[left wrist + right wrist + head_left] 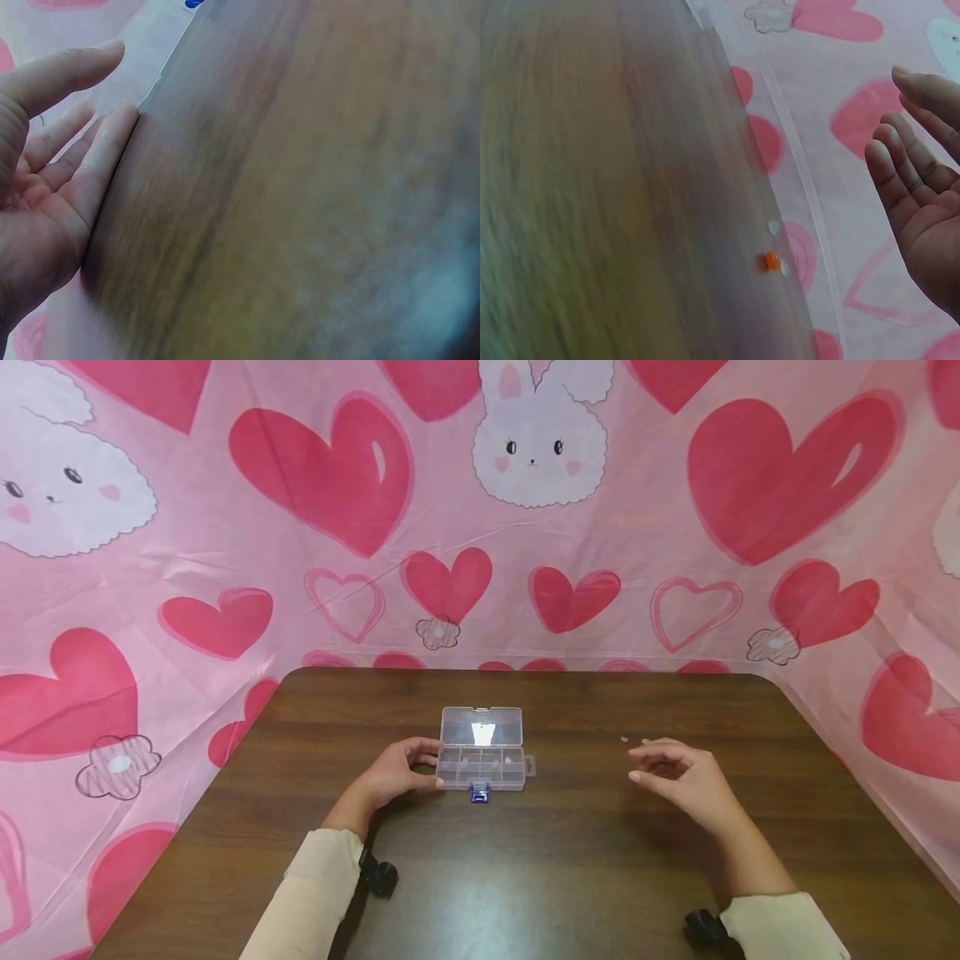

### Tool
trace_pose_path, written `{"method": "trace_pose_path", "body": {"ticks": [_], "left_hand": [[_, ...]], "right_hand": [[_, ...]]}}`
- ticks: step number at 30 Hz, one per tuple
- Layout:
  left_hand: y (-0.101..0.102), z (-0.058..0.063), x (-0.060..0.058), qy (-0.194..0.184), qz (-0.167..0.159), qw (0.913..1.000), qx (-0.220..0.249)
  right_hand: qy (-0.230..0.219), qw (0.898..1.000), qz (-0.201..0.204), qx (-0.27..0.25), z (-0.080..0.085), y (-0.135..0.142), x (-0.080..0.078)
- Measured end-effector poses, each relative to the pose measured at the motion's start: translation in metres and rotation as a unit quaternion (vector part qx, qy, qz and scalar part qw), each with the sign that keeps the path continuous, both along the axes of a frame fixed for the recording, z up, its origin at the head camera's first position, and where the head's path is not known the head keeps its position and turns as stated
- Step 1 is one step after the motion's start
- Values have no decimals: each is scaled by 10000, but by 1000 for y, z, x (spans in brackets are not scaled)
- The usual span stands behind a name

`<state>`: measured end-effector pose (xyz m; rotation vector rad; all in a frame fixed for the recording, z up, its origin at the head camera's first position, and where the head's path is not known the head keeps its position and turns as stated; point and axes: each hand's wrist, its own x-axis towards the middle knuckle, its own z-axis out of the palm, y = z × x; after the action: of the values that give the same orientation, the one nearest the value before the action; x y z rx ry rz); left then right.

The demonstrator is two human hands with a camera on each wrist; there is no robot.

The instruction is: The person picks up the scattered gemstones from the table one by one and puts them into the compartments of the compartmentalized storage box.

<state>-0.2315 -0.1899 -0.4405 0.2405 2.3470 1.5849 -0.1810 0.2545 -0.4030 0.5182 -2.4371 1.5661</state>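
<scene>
A clear plastic compartment box [480, 768] stands on the table, its lid [482, 727] raised at the back and a blue latch [479, 793] at the front. A few tiny clear pieces lie in its compartments. My left hand [393, 770] holds the box's left end, thumb at the front corner and fingers farther back. To the right, my right hand [686, 777] hovers over the table, fingers slightly bent, nothing visible between them. Near it lie a small clear piece [624, 739] and, in the right wrist view, an orange bead [772, 260] with a clear bead [774, 226].
The dark wooden table [480, 877] reaches back to a pink cloth [637, 527] printed with hearts and rabbits. A hanging tab [530, 766] juts from the box's right side. Black wrist cameras sit at both cuffs.
</scene>
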Motion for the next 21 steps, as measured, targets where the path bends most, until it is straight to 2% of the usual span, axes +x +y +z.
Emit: {"method": "trace_pose_path", "body": {"ticks": [6, 12, 21], "left_hand": [[0, 0, -1, -31, 48, 10000, -54], [-1, 0, -1, -59, 53, 9999, -75], [-1, -1, -2, -44, 62, 9999, -117]], "right_hand": [[-31, 9997, 248, 30, 0, 12, -3], [-70, 9993, 243, 286, 1, 21, -5], [-275, 9973, 335, 586, -8, 38, -13]]}}
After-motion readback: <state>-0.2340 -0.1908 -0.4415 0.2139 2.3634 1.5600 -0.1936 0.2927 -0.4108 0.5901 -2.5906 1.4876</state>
